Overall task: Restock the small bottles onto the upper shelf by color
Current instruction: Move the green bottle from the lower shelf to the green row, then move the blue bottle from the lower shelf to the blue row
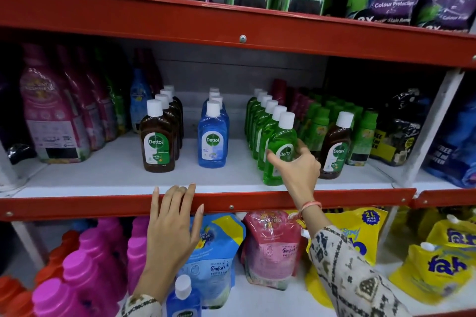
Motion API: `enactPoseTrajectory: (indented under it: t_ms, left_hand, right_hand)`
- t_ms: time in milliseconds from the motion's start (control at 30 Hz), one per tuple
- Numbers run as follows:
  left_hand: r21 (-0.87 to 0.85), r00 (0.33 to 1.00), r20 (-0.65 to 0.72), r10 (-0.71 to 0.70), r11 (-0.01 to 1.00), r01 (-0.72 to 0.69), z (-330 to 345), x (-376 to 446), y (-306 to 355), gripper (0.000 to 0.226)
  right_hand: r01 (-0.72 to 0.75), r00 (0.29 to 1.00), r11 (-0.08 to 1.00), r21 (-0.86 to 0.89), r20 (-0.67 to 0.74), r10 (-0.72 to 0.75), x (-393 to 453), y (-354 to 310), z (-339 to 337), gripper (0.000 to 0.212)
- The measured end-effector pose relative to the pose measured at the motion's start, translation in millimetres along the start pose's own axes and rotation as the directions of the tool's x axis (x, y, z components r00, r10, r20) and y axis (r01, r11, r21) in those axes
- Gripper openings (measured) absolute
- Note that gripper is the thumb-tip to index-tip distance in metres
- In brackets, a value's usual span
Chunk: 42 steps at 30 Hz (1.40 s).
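The shelf is a white board with a red front edge, and it carries three rows of small bottles running front to back. The brown row stands at the left, the blue row in the middle, and the green row at the right. One more brown bottle stands alone just right of the green row, in front of a block of green-capped bottles.

The right hand reaches over the red edge to the front green bottle. Its fingers are wrapped around the lower body of that bottle, thumb on the left side and the others on the right, gripping it while it stands upright on the shelf at the head of its row.

The left hand lies flat and spread against the red edge, holding nothing. Below it, near the bottom of the view, a loose blue bottle stands just beside the left wrist.
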<state>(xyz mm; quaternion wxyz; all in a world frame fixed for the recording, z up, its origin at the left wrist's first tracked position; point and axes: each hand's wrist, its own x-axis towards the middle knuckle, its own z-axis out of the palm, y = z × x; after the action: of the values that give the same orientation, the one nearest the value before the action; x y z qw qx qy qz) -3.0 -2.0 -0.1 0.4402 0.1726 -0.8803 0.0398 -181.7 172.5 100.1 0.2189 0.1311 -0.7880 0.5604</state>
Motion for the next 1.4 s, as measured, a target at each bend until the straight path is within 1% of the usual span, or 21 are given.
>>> enactPoseTrajectory:
  t_ms: [67,133,167,200,233,300,333,367,433,533,600,667,733,767,833,900,1000,1100,1267,1333,1400]
  left_hand:
    - [-0.006,1.0,-0.009,0.003,1.0,-0.003,0,1,0,0.049]
    - [-0.008,1.0,-0.007,0.027,1.0,-0.027,-1,1,-2,0.05]
    - [-0.003,0.999,-0.003,0.043,0.999,-0.043,-2,1,-4,0.05]
    - [0.009,0.999,-0.003,0.053,0.999,-0.053,-3,2,-8,0.051]
    - [0.024,0.999,-0.006,0.053,0.998,-0.053,-4,2,-12,0.052]
    - [0.056,0.999,-0.018,0.034,0.998,-0.033,-5,2,-24,0.052]
    - [0.068,0.999,-0.02,0.031,0.997,-0.03,-6,1,-29,0.051]
    - [0.074,0.999,-0.017,0.037,0.997,-0.036,-7,1,-34,0.05]
    - [0.07,0.998,-0.011,0.059,0.996,-0.059,-8,-1,-40,0.046]
    - [0.052,0.998,-0.021,0.066,0.997,-0.065,-8,-2,-41,0.043]
    - [0.048,0.998,-0.027,0.054,0.997,-0.052,-6,-3,-40,0.042]
    - [0.037,0.998,-0.042,0.046,0.998,-0.045,-4,-4,-39,0.042]
    - [0.021,0.998,-0.057,0.039,0.999,-0.038,-2,-4,-38,0.041]
    - [0.018,0.997,-0.064,0.038,0.999,-0.036,-2,-4,-38,0.041]
    - [0.017,0.997,-0.065,0.036,0.999,-0.035,-1,-4,-38,0.041]
    - [0.018,0.997,-0.062,0.039,0.999,-0.038,0,-4,-39,0.041]
    - [0.014,0.997,-0.071,0.039,0.999,-0.039,1,-4,-40,0.04]
    - [0.009,0.997,-0.07,0.039,0.999,-0.039,2,-4,-40,0.04]
    - [0.005,0.997,-0.066,0.044,0.999,-0.044,1,-5,-40,0.041]
    - [0.001,0.997,-0.061,0.046,0.999,-0.046,0,-5,-40,0.042]
    - [-0.003,0.997,-0.062,0.051,0.999,-0.051,-1,-5,-41,0.042]
  right_hand:
    - [0.006,1.0,1.0,-0.012,0.015,-0.006,0,2,2,0.066]
    - [0.033,0.999,0.999,-0.022,0.006,-0.033,-6,1,0,0.083]
    - [0.046,0.999,0.999,-0.022,-0.015,-0.046,-14,0,-1,0.091]
    - [0.069,0.996,0.998,-0.009,-0.054,-0.07,-24,-2,-3,0.094]
    - [0.112,0.988,0.994,0.021,-0.108,-0.109,-37,-4,-4,0.09]
    - [0.198,0.962,0.976,0.095,-0.208,-0.176,-70,-2,-1,0.074]
    - [0.218,0.956,0.968,0.123,-0.226,-0.187,-89,-1,3,0.068]
    - [0.216,0.96,0.964,0.152,-0.213,-0.181,-109,3,8,0.064]
    - [0.151,0.986,0.97,0.19,-0.102,-0.133,-152,16,24,0.063]
    - [0.029,0.993,0.994,0.103,0.109,-0.04,-215,44,52,0.076]
    - [-0.094,0.962,0.995,0.041,0.26,0.08,-254,56,69,0.09]
    - [-0.217,0.909,0.975,-0.054,0.353,0.222,-288,64,85,0.102]
    - [-0.307,0.859,0.938,-0.159,0.377,0.345,-311,69,101,0.11]
    - [-0.362,0.834,0.915,-0.18,0.376,0.404,-317,70,106,0.11]
    - [-0.455,0.798,0.872,-0.178,0.353,0.488,-323,70,118,0.104]
    - [-0.488,0.799,0.859,-0.153,0.316,0.511,-323,69,127,0.094]
    - [-0.468,0.828,0.876,-0.113,0.289,0.48,-324,73,131,0.082]
    - [-0.412,0.86,0.91,-0.052,0.307,0.407,-318,78,121,0.075]
    - [-0.33,0.9,0.937,0.117,0.338,0.275,-287,70,81,0.068]
    - [-0.29,0.918,0.941,0.174,0.329,0.222,-269,57,61,0.064]
    - [-0.242,0.939,0.944,0.224,0.298,0.17,-249,45,44,0.064]
